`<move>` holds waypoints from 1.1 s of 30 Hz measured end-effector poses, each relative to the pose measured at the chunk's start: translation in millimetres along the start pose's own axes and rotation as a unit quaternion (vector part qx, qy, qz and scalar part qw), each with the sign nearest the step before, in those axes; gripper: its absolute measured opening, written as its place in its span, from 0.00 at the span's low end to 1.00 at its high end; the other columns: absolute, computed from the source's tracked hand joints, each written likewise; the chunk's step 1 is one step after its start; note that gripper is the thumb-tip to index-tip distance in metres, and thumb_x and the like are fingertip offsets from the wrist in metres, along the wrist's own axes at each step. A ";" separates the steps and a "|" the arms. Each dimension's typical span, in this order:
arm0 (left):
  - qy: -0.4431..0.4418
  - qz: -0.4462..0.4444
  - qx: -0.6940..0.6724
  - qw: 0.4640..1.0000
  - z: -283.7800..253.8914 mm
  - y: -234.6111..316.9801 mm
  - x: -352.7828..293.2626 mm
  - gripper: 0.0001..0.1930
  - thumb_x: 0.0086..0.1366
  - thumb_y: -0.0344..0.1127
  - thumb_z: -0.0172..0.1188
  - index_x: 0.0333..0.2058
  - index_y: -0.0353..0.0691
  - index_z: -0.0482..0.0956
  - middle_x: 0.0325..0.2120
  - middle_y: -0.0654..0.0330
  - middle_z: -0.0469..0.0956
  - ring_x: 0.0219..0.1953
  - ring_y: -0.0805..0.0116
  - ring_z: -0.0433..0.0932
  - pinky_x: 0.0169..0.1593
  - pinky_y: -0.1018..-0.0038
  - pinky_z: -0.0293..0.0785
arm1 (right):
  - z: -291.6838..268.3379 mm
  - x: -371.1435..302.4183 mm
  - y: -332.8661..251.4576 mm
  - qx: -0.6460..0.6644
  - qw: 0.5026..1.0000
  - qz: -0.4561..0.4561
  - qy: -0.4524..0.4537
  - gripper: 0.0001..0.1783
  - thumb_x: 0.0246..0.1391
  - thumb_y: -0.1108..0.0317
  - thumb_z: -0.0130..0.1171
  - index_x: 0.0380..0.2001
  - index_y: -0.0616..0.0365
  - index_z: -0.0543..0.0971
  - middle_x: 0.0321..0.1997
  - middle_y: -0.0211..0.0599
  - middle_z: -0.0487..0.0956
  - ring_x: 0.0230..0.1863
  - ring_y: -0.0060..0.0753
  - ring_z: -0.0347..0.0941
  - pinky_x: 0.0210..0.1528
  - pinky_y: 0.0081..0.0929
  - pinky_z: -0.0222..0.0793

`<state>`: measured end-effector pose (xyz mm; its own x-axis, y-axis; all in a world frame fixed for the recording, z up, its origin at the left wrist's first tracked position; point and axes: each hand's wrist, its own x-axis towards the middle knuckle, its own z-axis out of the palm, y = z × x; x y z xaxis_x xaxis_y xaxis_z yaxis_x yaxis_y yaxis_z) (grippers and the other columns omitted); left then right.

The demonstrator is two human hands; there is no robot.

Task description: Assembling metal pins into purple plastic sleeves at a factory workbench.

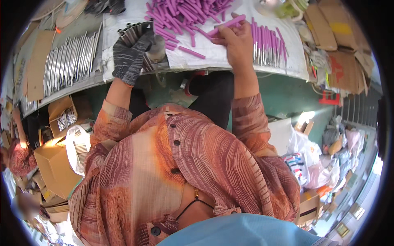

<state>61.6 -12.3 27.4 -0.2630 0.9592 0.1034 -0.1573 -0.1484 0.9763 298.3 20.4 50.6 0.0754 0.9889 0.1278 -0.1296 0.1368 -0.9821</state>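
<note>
My left hand (pixel 129 57) wears a grey-and-black knit glove and is closed round a bundle of metal tubes (pixel 130 33), their open ends pointing away from me. In my bare right hand (pixel 238 43), thumb and fingers pinch a purple foam sleeve (pixel 228 24). Beyond and between my hands lies a heap of purple sleeves (pixel 191 11) on a white cloth (pixel 205 61), with a loose purple sleeve (pixel 192 52) nearer me. A cloudy container (pixel 157 50) stands beside the glove. Right of my right hand, metal rods with purple sleeves (pixel 266 43) lie in a row.
Bare metal rods (pixel 72 61) lie side by side at the table's left. Cardboard boxes (pixel 55 164) and a white bag of rods (pixel 78 149) stand on the floor at left, near another person (pixel 22 158). Flattened cardboard (pixel 347 71) and plastic bags (pixel 308 147) are at right.
</note>
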 end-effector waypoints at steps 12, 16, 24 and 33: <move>-0.028 -0.038 -0.019 0.999 -5.9 -6.7 2.3 0.11 0.55 0.25 0.61 0.39 0.34 0.78 0.31 0.60 0.80 0.31 0.75 0.77 0.36 0.79 0.73 | 95.6 3.1 -32.8 0.077 0.985 -0.101 -0.119 0.42 0.55 0.75 0.53 0.63 0.58 0.37 0.31 0.42 0.75 0.29 0.31 0.77 0.29 0.24 0.76; -0.025 -0.025 -0.009 0.999 -6.8 -7.8 3.3 0.12 0.55 0.26 0.61 0.40 0.34 0.78 0.31 0.60 0.79 0.31 0.76 0.77 0.36 0.80 0.73 | 100.7 2.4 -41.2 0.045 0.981 -0.126 -0.140 0.39 0.54 0.75 0.53 0.63 0.56 0.43 0.31 0.41 0.75 0.29 0.28 0.75 0.29 0.20 0.73; -0.047 -0.070 -0.055 0.995 -10.0 -0.6 3.7 0.12 0.54 0.28 0.63 0.39 0.35 0.78 0.27 0.63 0.78 0.28 0.76 0.75 0.33 0.79 0.72 | 113.0 5.4 -63.5 -0.233 0.889 -0.340 -0.199 0.16 0.57 0.70 0.51 0.48 0.59 0.68 0.27 0.34 0.73 0.28 0.25 0.69 0.31 0.22 0.66; 0.037 -0.265 -0.284 0.921 -43.3 -28.4 25.7 0.10 0.55 0.36 0.60 0.34 0.37 0.76 0.22 0.60 0.75 0.25 0.69 0.75 0.30 0.75 0.73 | 122.0 9.0 -14.5 -0.056 0.959 -0.108 -0.256 0.12 0.59 0.64 0.44 0.33 0.63 0.71 0.23 0.35 0.73 0.27 0.29 0.70 0.32 0.24 0.66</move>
<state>18.1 6.2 -5.8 -0.0672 0.9172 -0.3927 -0.7492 0.2136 0.6270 180.2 34.3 82.9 -0.4102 0.8407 0.3536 -0.0574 0.3632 -0.9300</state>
